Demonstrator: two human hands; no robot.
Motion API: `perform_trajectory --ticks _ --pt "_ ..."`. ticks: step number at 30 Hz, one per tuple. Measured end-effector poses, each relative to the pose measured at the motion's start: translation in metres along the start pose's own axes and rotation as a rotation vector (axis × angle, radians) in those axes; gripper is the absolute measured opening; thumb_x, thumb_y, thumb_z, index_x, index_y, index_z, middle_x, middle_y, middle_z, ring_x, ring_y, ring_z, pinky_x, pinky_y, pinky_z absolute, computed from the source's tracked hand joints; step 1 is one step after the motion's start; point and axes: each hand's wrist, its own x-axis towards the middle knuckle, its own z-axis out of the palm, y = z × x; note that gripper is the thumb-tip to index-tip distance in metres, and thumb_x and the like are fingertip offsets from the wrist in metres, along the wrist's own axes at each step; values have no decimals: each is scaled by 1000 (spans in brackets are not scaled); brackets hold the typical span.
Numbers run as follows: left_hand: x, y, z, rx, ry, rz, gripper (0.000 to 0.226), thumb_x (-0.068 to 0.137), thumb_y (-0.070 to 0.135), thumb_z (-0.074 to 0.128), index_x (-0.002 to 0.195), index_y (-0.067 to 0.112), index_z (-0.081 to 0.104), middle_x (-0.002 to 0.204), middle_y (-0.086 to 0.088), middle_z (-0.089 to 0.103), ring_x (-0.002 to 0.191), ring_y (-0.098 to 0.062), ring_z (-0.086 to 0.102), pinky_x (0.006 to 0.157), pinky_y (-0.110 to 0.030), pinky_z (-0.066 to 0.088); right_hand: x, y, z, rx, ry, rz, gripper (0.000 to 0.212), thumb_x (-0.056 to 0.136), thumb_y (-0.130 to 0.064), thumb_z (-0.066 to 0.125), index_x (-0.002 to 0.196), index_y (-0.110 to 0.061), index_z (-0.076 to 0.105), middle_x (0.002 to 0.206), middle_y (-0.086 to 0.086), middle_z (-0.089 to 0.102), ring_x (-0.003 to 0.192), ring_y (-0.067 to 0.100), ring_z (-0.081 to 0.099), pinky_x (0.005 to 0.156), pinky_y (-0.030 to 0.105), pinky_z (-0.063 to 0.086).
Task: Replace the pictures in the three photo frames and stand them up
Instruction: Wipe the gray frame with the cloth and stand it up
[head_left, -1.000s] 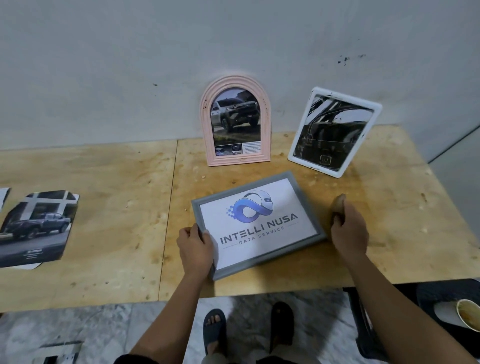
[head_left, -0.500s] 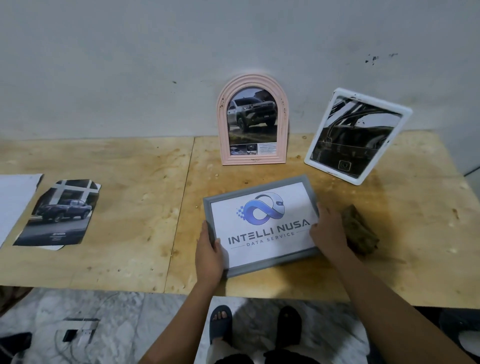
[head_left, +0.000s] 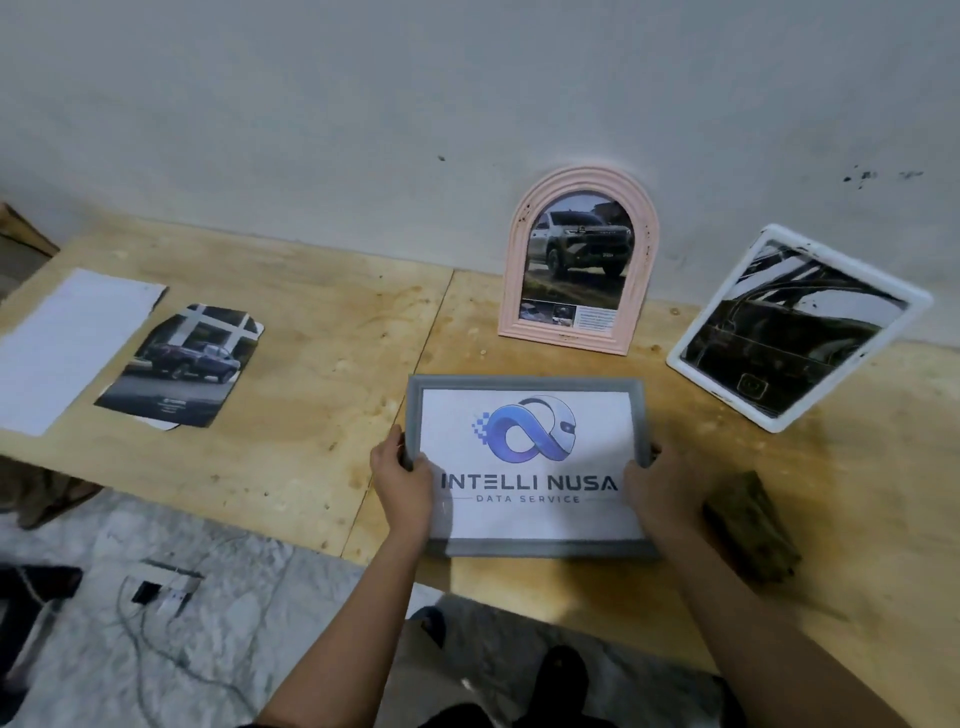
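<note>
Grey frame (head_left: 524, 382) with the INTELLI NUSA logo print is grasped at both side edges: left hand (head_left: 402, 480) fingers curled round the left edge, right hand (head_left: 657, 491) round the right, at the worktop's (head_left: 311, 415) near edge. Brown block (head_left: 750, 525) just right of right fingers. Beyond the fingers, pink arched frame (head_left: 576, 270) and white frame (head_left: 795, 327) stand at the wall. Far left of left fingers: loose car photo (head_left: 182, 364), white sheet (head_left: 72, 348).

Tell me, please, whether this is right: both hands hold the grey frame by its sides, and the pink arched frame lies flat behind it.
Not quite: the head view shows the pink arched frame standing upright at the wall, not lying flat. The left hand and right hand do hold the grey frame by its sides.
</note>
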Motion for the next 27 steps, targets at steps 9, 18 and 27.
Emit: perform_trajectory --ticks 9,18,27 --pt "108 52 -59 -35 209 118 36 92 6 52 128 8 54 115 -7 47 92 -12 49 87 -24 43 2 -136 33 196 156 -387 30 83 0 63 111 2 54 111 19 53 99 32 57 77 29 48" --pt "297 112 -103 94 157 362 35 92 11 54 127 5 55 112 -7 54 95 -13 49 84 -28 42 25 -287 97 239 197 -362 26 83 -4 59 108 -4 53 102 6 48 93 23 51 79 33 45" --pt "401 131 -84 102 -55 453 34 88 6 57 122 4 60 105 -6 57 93 -20 58 83 -30 48 51 -344 131 235 241 -152 26 81 -2 63 91 -13 42 96 8 49 78 20 52 65 34 50"
